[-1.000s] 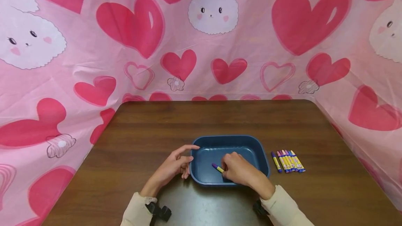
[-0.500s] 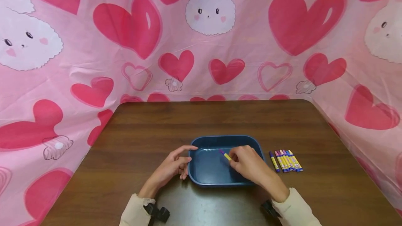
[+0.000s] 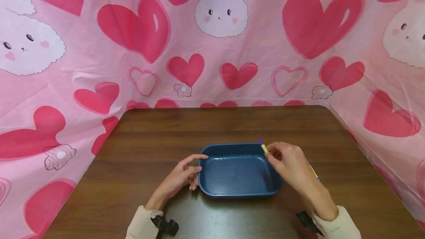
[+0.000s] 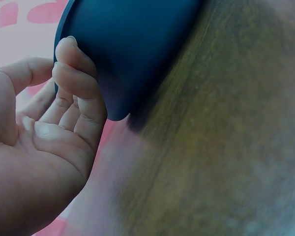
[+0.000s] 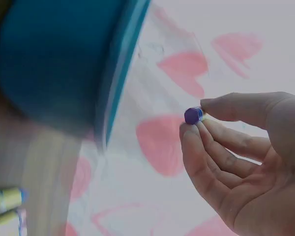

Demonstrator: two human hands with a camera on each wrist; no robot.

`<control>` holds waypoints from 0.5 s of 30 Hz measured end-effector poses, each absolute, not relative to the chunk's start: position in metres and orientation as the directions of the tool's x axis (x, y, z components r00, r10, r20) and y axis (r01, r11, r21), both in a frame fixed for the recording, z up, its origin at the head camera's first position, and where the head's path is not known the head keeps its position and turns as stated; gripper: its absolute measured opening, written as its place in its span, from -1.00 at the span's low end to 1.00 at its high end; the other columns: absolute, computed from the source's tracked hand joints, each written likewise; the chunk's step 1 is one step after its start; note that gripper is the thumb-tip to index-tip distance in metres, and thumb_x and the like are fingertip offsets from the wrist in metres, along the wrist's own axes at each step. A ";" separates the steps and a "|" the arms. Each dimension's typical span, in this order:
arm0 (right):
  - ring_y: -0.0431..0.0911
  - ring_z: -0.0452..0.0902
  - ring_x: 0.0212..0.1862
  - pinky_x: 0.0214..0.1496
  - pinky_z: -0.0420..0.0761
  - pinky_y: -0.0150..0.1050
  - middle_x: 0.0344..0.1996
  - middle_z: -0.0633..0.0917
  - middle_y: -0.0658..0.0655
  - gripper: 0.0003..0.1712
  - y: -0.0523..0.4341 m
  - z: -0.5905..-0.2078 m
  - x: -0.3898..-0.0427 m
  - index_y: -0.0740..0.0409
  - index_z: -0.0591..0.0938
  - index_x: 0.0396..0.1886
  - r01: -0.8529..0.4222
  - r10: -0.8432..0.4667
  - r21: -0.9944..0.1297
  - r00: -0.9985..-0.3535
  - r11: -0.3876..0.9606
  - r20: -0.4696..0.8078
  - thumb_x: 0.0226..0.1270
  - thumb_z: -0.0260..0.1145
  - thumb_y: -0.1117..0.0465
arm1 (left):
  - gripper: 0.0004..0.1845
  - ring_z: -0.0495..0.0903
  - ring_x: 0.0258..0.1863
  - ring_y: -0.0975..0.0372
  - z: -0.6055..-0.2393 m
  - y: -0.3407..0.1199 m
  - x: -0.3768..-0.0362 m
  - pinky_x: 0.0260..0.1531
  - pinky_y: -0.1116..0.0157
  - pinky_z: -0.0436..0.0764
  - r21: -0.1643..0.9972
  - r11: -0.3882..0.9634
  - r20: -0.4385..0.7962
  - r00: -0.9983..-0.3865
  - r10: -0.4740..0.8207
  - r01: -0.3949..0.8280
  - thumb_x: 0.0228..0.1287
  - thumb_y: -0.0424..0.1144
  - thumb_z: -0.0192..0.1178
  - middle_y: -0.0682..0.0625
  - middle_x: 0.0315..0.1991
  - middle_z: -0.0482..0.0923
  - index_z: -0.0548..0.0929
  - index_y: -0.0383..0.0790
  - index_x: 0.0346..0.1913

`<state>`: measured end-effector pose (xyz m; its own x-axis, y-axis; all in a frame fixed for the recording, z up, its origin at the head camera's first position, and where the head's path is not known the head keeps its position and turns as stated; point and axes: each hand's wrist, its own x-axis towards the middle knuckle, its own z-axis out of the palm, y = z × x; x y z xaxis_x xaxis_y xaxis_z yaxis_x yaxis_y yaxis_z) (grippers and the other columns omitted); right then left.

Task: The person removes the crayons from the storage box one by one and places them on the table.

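A dark blue tray (image 3: 212, 191) sits on the brown table, with nothing inside it. My right hand (image 3: 288, 161) hovers over the tray's right rim and pinches a yellow marker with a purple cap (image 3: 263, 146), (image 5: 192, 115) between thumb and fingertips. My left hand (image 3: 182, 175) rests on the table with its curled fingers (image 4: 76, 81) touching the tray's left outer wall (image 4: 128, 44). A row of yellow markers (image 3: 313, 172) lies right of the tray, mostly hidden behind my right hand; two of their ends (image 5: 5, 206) show in the right wrist view.
The wooden table (image 3: 159, 128) has rounded far corners. A pink cloth with hearts and bunnies (image 3: 212, 40) hangs close behind it and along both sides. Cream sleeves (image 3: 141, 224) and black wrist straps (image 3: 167, 226) show at the near edge.
My right hand has lifted the purple-capped marker out of the tray and carried it up and to the right, past the tray's right rim. The left hand has stayed at the tray's left wall.
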<state>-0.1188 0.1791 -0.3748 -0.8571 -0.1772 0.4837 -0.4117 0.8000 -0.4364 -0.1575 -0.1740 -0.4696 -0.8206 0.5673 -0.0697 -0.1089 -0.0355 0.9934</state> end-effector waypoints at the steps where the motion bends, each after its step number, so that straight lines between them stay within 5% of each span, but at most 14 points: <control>1: -0.22 0.53 -0.49 -0.43 0.58 -0.25 -0.54 0.66 -0.05 -0.88 0.186 -0.374 -0.119 0.19 0.72 -0.38 -0.402 -0.154 -0.436 -0.852 0.805 0.500 0.07 0.52 0.37 | -0.51 0.53 -0.68 0.18 -0.470 -0.174 -0.157 -0.62 0.29 0.56 0.994 -0.035 -0.069 -0.821 0.567 -0.108 0.54 -0.21 0.04 -0.12 -0.59 0.52 0.32 -0.21 0.44; 15: -0.15 0.54 -0.49 -0.47 0.51 -0.21 -0.54 0.70 0.02 -0.92 0.278 -0.396 -0.116 0.25 0.72 -0.38 -0.237 -0.034 -0.428 -0.902 0.872 0.430 0.11 0.45 0.35 | -0.50 0.52 -0.67 0.18 -0.469 -0.173 -0.157 -0.61 0.30 0.57 0.993 -0.037 -0.070 -0.818 0.571 -0.111 0.54 -0.21 0.04 -0.10 -0.60 0.51 0.31 -0.23 0.44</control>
